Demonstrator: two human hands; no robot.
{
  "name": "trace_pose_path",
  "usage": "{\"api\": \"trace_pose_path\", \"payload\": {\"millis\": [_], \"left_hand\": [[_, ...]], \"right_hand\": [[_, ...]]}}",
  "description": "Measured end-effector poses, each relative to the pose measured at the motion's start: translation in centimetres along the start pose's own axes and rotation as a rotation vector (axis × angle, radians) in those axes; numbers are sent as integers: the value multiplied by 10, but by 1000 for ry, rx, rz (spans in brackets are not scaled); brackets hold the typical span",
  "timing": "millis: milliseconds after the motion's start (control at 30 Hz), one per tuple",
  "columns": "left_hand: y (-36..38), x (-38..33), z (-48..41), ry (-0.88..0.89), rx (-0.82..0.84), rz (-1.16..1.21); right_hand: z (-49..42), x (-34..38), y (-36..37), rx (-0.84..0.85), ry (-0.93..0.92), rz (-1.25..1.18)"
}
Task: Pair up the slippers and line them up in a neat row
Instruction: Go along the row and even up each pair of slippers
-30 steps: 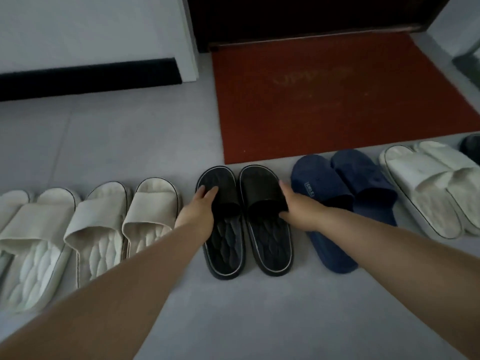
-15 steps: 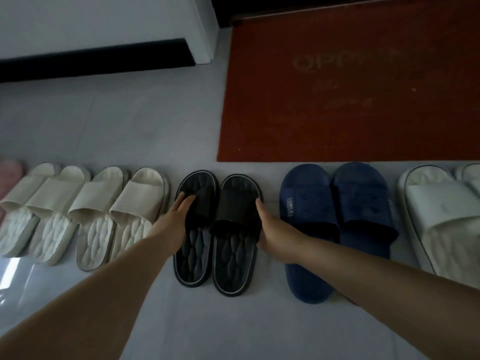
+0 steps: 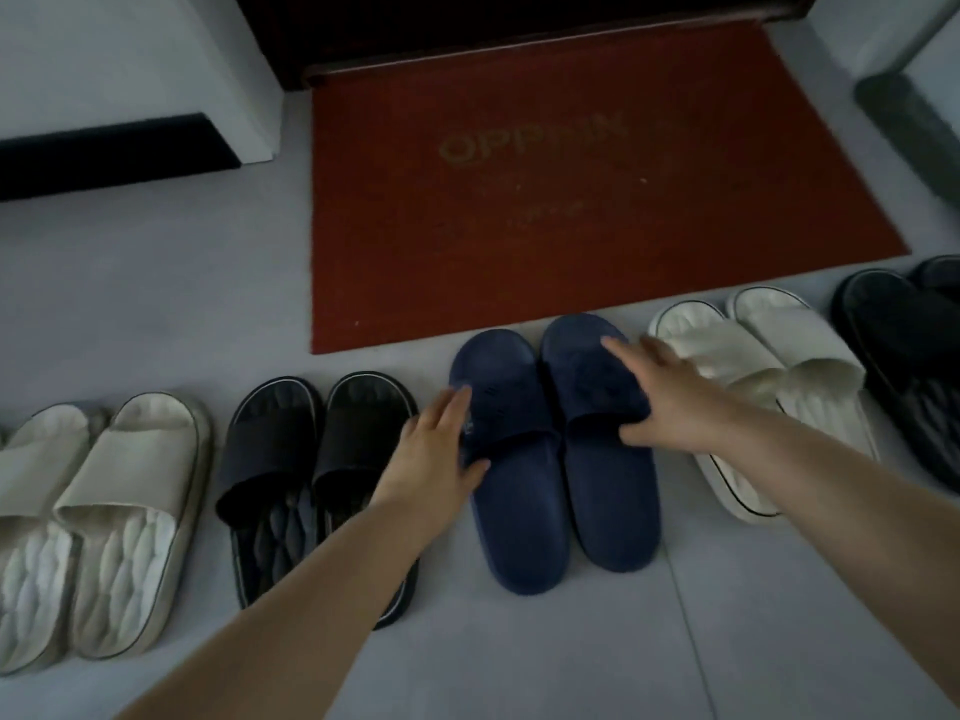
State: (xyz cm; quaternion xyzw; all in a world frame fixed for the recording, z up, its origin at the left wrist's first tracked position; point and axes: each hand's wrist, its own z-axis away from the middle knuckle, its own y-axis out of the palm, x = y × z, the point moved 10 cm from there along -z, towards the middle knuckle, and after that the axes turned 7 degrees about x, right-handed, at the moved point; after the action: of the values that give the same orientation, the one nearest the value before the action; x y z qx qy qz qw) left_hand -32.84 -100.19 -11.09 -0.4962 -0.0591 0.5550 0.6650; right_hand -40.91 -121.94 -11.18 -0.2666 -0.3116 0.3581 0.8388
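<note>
Where the grey tiled floor [image 3: 571, 657] meets a dark doorway, one red rectangular doormat [image 3: 571, 200] with faded lettering lies flat. A single row of open-toed slide slippers runs along its near edge, toes toward the mat.

Five pairs show. From the left they are:
- a cream pair with quilted footbeds [image 3: 130, 485], its two slippers touching
- a black pair with pale-edged soles [image 3: 270, 444], also side by side, the heel of its right slipper hidden behind a forearm
- a plain navy rubber pair in the middle
- a white pair with dark-lined soles [image 3: 727, 366], angled slightly
- a dark pair at the right edge [image 3: 898, 345], its second slipper only a sliver

Of the navy pair, the left navy slipper [image 3: 514, 511] and the right navy slipper [image 3: 613, 501] lie close together, with only a thin gap between them.

Two bare hands reach in, one to each navy slipper. The left hand [image 3: 436, 459] lies along the outer side of the left navy slipper, fingers straight and thumb on the strap's rear edge, its grip slack. The right hand [image 3: 670, 402], somewhat blurred, spreads flat over the strap of the right navy slipper, its grip likewise closed round nothing.
</note>
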Motion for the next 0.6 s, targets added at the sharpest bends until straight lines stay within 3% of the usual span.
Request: {"api": "trace_pose_path", "payload": {"millis": [67, 233, 600], "left_hand": [[19, -8, -17, -44, 121, -32], [16, 2, -16, -62, 84, -5], [19, 7, -2, -85, 116, 10]], "right_hand": [[-7, -1, 14, 104, -26, 44], [-2, -2, 34, 13, -105, 45], [2, -1, 41, 6, -152, -1]]}}
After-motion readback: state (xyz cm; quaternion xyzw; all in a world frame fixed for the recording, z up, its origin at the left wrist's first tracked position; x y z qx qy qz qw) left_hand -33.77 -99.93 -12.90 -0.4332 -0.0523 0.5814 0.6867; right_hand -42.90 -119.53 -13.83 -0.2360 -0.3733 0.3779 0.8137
